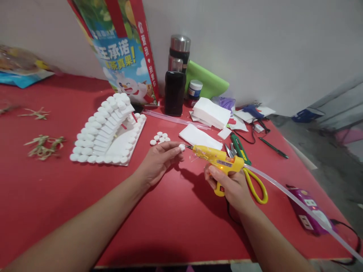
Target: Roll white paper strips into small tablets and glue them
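My left hand (161, 160) pinches a small white round piece (182, 147) between thumb and fingertips. My right hand (228, 183) is wrapped around the handle of a yellow hot glue gun (217, 156). Its nozzle points left and meets the white piece, or nearly so; I cannot tell if they touch. A long clear glue stick (272, 185) trails from the back of the gun. Just beyond my left hand lies a small group of similar white pieces (159, 138). To the left stands a white curved staircase model (103, 132), edged with rows of such pieces.
Scissors with yellow handles (262, 194) and a green utility knife (240, 147) lie right of the gun. A purple power strip (309, 211) sits at the right edge. White papers (211, 112), a black bottle (175, 92), a steel thermos (180, 49) and a printed bag (124, 56) are behind.
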